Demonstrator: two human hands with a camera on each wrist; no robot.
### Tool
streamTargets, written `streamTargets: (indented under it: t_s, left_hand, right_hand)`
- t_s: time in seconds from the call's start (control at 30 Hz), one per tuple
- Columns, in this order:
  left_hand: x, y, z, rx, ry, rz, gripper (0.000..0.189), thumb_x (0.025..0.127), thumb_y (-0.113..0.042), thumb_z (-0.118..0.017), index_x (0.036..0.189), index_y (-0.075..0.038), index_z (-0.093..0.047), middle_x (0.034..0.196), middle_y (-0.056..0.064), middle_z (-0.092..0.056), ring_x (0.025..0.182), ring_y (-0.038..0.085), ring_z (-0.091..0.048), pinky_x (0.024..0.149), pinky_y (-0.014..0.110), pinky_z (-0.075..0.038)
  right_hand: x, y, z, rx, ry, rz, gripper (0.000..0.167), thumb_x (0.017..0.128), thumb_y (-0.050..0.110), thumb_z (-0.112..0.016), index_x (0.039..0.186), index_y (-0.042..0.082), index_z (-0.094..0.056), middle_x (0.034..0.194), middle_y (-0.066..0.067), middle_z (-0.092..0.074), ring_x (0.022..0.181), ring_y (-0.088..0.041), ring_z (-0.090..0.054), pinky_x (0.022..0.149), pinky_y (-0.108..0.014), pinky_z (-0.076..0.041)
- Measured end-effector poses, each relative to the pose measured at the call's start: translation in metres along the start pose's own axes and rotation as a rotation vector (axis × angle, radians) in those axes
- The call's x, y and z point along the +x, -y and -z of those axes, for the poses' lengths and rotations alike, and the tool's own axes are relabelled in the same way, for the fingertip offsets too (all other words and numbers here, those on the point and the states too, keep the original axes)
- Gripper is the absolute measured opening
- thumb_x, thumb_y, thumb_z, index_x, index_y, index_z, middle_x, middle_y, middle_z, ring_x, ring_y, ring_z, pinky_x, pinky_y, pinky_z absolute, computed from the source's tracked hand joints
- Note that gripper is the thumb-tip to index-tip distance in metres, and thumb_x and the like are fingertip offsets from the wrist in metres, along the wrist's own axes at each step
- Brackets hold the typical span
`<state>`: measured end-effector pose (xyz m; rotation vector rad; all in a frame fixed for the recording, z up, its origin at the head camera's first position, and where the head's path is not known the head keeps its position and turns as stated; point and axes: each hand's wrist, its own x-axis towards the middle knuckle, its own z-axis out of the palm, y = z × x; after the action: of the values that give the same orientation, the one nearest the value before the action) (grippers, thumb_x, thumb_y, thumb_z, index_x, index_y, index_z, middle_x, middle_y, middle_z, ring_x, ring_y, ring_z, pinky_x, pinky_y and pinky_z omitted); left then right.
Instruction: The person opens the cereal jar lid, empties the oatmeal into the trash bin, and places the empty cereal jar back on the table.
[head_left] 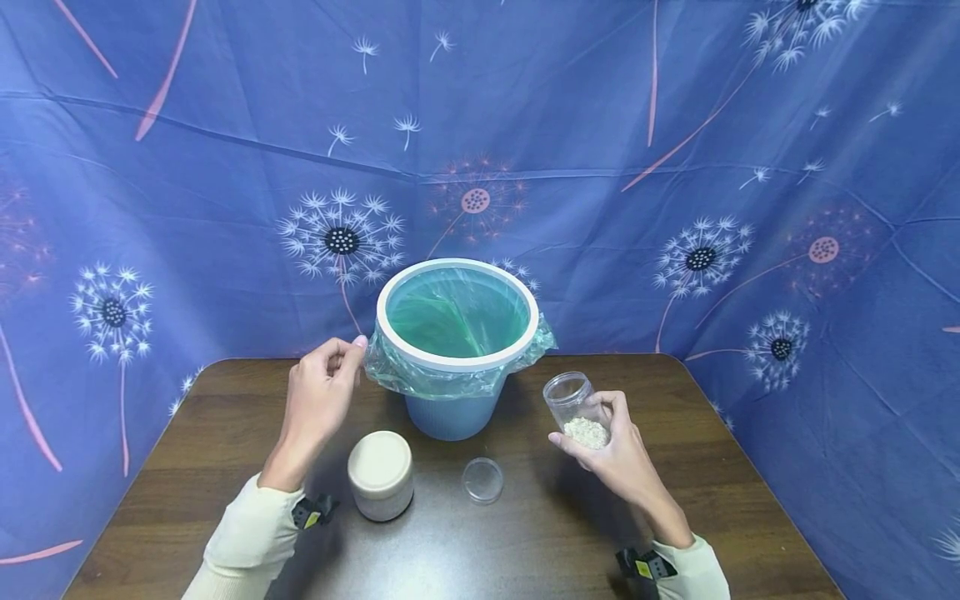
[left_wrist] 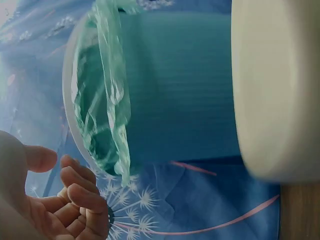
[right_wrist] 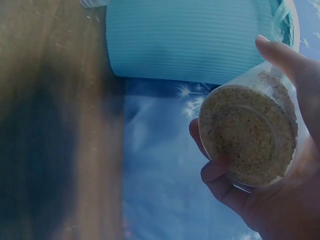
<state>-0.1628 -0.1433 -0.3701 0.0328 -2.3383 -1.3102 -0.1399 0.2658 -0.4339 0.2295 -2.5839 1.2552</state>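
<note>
My right hand [head_left: 622, 454] grips a clear plastic jar [head_left: 564, 400], lidless and tilted to the left, above the table. Pale flakes [right_wrist: 250, 137] fill its lower part. To the left, a blue trash can [head_left: 453, 414] with a white rim stands upright. Its green plastic liner [head_left: 420, 379] folds down over the outside. Beside the can's left rim hovers my left hand [head_left: 321, 387], fingers loosely bent; the left wrist view shows thumb and fingertips apart with nothing between them. A clear round lid [head_left: 483, 481] lies on the table in front of the can.
A cream-lidded canister [head_left: 380, 475] stands on the brown wooden table [head_left: 420, 562], front left of the trash can and close to my left forearm. Behind the table hangs a blue cloth [head_left: 600, 250] with dandelion prints. Small pale crumbs [right_wrist: 92, 17] dot the tabletop.
</note>
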Motion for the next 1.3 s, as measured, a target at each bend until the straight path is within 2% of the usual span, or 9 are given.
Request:
streamTargets:
  t_s: [0.2,0.37,0.53,0.67,0.8,0.97,1.1,1.3]
  left_hand:
    - [0.024,-0.001,-0.004,0.05,-0.01,-0.019,0.051,0.108,-0.053,-0.056,0.088,-0.01,-0.073,0.063,-0.003,-0.058,0.062,0.022,-0.05,0.064,0.039,-0.037]
    - [0.038,-0.005,-0.01,0.082,0.052,-0.015,0.055,0.106,-0.058,-0.055,0.087,-0.009,-0.073,0.064,-0.003,-0.056,0.065,0.024,-0.052,0.064,0.04,-0.039]
    - [0.047,-0.007,-0.021,0.1,0.115,0.014,0.057,0.103,-0.064,-0.057,0.089,-0.011,-0.073,0.07,-0.001,-0.059,0.069,0.024,-0.054,0.064,0.04,-0.04]
    - [0.049,-0.01,-0.028,0.093,0.123,0.024,0.049,0.102,-0.056,-0.06,0.078,-0.014,-0.063,0.065,-0.004,-0.048,0.067,0.023,-0.049,0.062,0.04,-0.037]
    - [0.049,-0.014,-0.031,0.075,0.127,0.066,0.044,0.1,-0.048,-0.06,0.07,-0.016,-0.051,0.063,-0.005,-0.042,0.066,0.025,-0.046,0.061,0.041,-0.035]
    - [0.049,-0.016,-0.033,0.058,0.154,0.111,0.041,0.099,-0.044,-0.059,0.07,-0.016,-0.052,0.069,0.001,-0.049,0.072,0.027,-0.051,0.065,0.04,-0.037]
    - [0.049,-0.017,-0.033,0.049,0.154,0.125,0.039,0.1,-0.041,-0.058,0.071,-0.015,-0.053,0.071,0.003,-0.05,0.074,0.029,-0.051,0.066,0.04,-0.038]
    - [0.047,-0.016,-0.035,0.029,0.148,0.138,0.038,0.1,-0.041,-0.058,0.072,-0.016,-0.052,0.072,0.003,-0.049,0.074,0.029,-0.051,0.067,0.041,-0.038]
  right_hand:
    - [0.014,0.007,0.012,-0.012,-0.042,0.06,0.069,0.083,0.029,-0.095,0.128,0.009,-0.047,0.12,-0.007,-0.076,0.104,-0.022,-0.069,0.079,-0.029,-0.048]
    - [0.027,0.012,0.023,-0.039,-0.076,0.101,0.065,0.084,0.026,-0.094,0.127,0.006,-0.05,0.123,-0.013,-0.076,0.113,-0.028,-0.069,0.084,-0.028,-0.045]
    - [0.039,0.019,0.032,-0.06,-0.113,0.161,0.065,0.083,0.022,-0.095,0.127,0.005,-0.051,0.122,-0.013,-0.076,0.113,-0.028,-0.07,0.086,-0.026,-0.043]
    - [0.05,0.026,0.037,-0.095,-0.131,0.228,0.064,0.082,0.023,-0.095,0.129,0.006,-0.055,0.118,-0.011,-0.077,0.105,-0.028,-0.071,0.08,-0.025,-0.044]
    - [0.06,0.036,0.042,-0.159,-0.146,0.292,0.066,0.08,0.024,-0.096,0.133,0.008,-0.061,0.117,-0.011,-0.076,0.097,-0.028,-0.071,0.075,-0.029,-0.046]
    - [0.075,0.049,0.049,-0.256,-0.15,0.359,0.067,0.076,0.022,-0.094,0.134,0.009,-0.063,0.116,-0.013,-0.075,0.094,-0.03,-0.069,0.075,-0.044,-0.047]
    - [0.087,0.061,0.05,-0.324,-0.132,0.404,0.066,0.075,0.022,-0.091,0.134,0.009,-0.064,0.117,-0.013,-0.074,0.095,-0.032,-0.069,0.072,-0.05,-0.05]
    - [0.104,0.079,0.049,-0.427,-0.075,0.442,0.067,0.077,0.023,-0.088,0.137,0.009,-0.061,0.123,-0.013,-0.072,0.108,-0.036,-0.068,0.078,-0.06,-0.055]
